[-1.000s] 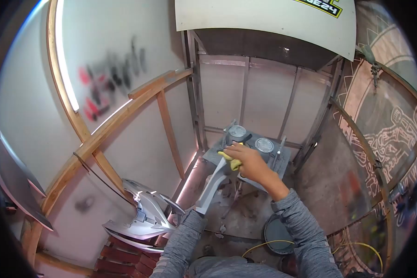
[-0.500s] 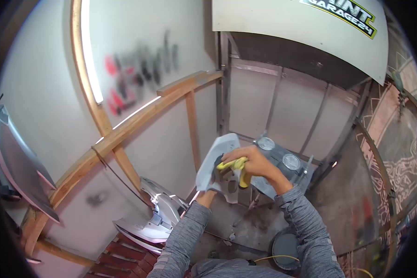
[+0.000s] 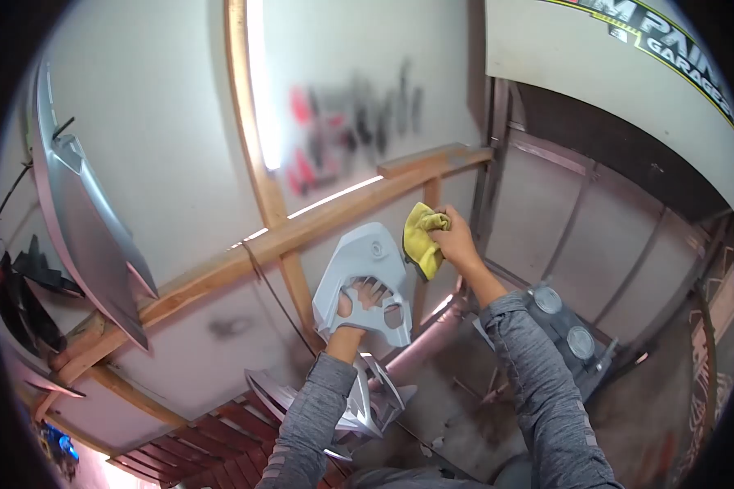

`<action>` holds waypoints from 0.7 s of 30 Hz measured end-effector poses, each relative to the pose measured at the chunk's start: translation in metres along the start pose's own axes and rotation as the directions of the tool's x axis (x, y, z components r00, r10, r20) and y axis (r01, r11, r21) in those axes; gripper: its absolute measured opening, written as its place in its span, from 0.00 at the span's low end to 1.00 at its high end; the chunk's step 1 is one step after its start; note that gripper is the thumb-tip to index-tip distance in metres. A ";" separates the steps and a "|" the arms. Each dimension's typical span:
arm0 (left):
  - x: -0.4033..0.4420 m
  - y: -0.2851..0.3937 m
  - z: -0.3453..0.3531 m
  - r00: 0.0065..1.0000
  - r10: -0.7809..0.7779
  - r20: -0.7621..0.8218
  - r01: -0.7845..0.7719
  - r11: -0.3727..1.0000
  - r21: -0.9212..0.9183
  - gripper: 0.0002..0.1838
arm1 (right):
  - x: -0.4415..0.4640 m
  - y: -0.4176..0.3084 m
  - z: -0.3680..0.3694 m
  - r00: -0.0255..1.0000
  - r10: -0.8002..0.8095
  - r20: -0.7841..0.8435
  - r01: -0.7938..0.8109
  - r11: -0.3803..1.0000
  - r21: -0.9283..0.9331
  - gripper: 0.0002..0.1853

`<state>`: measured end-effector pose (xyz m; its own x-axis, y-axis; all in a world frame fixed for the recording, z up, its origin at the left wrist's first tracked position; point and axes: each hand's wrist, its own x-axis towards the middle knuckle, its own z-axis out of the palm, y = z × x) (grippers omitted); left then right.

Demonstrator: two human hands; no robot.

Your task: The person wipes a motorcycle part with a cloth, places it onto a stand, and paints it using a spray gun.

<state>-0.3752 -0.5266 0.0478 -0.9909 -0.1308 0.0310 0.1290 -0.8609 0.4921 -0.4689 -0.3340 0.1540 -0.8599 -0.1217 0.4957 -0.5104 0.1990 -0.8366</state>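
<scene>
A light grey plastic fairing panel (image 3: pixel 352 254) with a round hole near its top and larger cutouts below is held up in front of me. My left hand (image 3: pixel 369 308) is behind it, carrying it; its fingers show through the big cutout, and their exact grip is partly hidden. To the right of the panel, apart from it, my right hand (image 3: pixel 453 236) pinches a crumpled yellow cloth (image 3: pixel 423 243) that hangs from the fingers.
Silver fairing parts (image 3: pixel 367 403) lie below on a dark red slatted surface (image 3: pixel 200 444). A large silver panel (image 3: pixel 90 220) hangs at left. A wooden rail (image 3: pixel 302 228) crosses the wall. Round-lidded cans (image 3: pixel 580 342) stand on a small table (image 3: pixel 575 371) at right.
My view has turned left. The right hand with the yellow cloth has moved off the panel to its right. The panel now faces me more fully, still carried by my left hand.
</scene>
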 end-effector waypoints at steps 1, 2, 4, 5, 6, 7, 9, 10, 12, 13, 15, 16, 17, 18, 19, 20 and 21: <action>0.014 0.014 -0.017 0.997 -0.035 0.067 0.041 0.995 -0.088 0.45 | 0.017 0.008 0.017 1.000 -0.009 0.028 0.007 0.998 0.061 0.20; 0.022 0.020 -0.036 0.997 0.007 0.073 -0.007 1.000 -0.007 0.46 | 0.032 0.017 0.031 0.999 -0.024 0.042 0.021 0.997 0.077 0.20; 0.028 0.039 -0.043 1.000 0.014 0.028 -0.016 0.998 0.065 0.48 | 0.053 0.024 0.059 1.000 0.021 0.022 -0.022 0.998 0.061 0.19; 0.026 0.050 -0.035 0.999 0.031 0.023 -0.033 0.997 0.073 0.48 | 0.063 0.030 0.075 1.000 -0.004 0.008 0.003 0.982 0.190 0.16; 0.024 0.058 -0.029 0.999 0.020 -0.025 -0.017 0.993 0.113 0.48 | 0.074 0.036 0.086 1.000 -0.010 0.017 0.006 0.979 0.202 0.16; 0.022 0.065 -0.024 0.997 0.009 -0.076 0.003 0.988 0.152 0.48 | 0.080 0.029 0.096 0.999 0.032 -0.019 -0.028 0.982 0.185 0.17; 0.043 0.079 -0.046 0.997 0.014 -0.072 -0.003 0.989 0.145 0.45 | 0.089 0.015 0.110 0.998 0.069 0.009 -0.069 0.983 0.170 0.17; 0.049 0.087 -0.055 1.000 -0.012 -0.016 0.014 0.988 0.154 0.44 | 0.103 0.021 0.122 0.998 0.056 0.009 -0.057 0.982 0.178 0.17; 0.056 0.096 -0.068 0.998 -0.046 -0.036 0.052 0.985 0.162 0.40 | 0.122 0.025 0.146 0.931 -0.362 -0.056 0.355 0.929 -0.106 0.16; 0.048 0.098 -0.052 0.999 -0.017 -0.042 0.025 0.982 0.189 0.35 | 0.122 0.022 0.159 0.955 -0.283 -0.089 0.281 0.959 -0.030 0.16; 0.083 0.099 -0.120 0.910 -0.112 0.398 0.157 0.984 -0.082 0.39 | 0.136 0.019 0.178 0.894 -0.447 -0.022 0.440 0.887 -0.142 0.17; 0.077 0.101 -0.107 0.795 -0.068 0.603 0.242 0.947 -0.211 0.40 | 0.147 0.028 0.189 0.810 -0.582 0.063 0.577 0.774 -0.262 0.18; 0.070 0.103 -0.094 0.622 -0.017 0.783 0.383 0.879 -0.284 0.41 | 0.156 0.038 0.200 0.798 -0.576 0.179 0.603 0.753 -0.265 0.22; 0.063 0.105 -0.080 0.422 0.032 0.906 0.524 0.807 -0.272 0.43 | 0.159 0.046 0.207 0.798 -0.576 0.175 0.602 0.757 -0.253 0.22; 0.049 0.107 -0.062 0.889 -0.109 0.444 0.188 0.972 -0.137 0.43 | 0.157 0.051 0.211 0.778 -0.496 0.386 0.608 0.750 -0.261 0.24; 0.048 0.107 -0.066 0.984 -0.024 0.176 0.020 0.999 0.029 0.44 | 0.156 0.056 0.215 0.718 -0.387 0.578 0.615 0.741 -0.269 0.27; 0.048 0.107 -0.071 0.992 0.063 -0.108 -0.033 0.965 0.259 0.44 | 0.157 0.056 0.216 0.711 -0.329 0.621 0.609 0.730 -0.310 0.33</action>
<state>-0.4064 -0.6600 0.0402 -0.9710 -0.2367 -0.0322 0.1473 -0.6994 0.6994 -0.6315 -0.5525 0.1347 -0.4417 -0.7558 0.4834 -0.8972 0.3728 -0.2369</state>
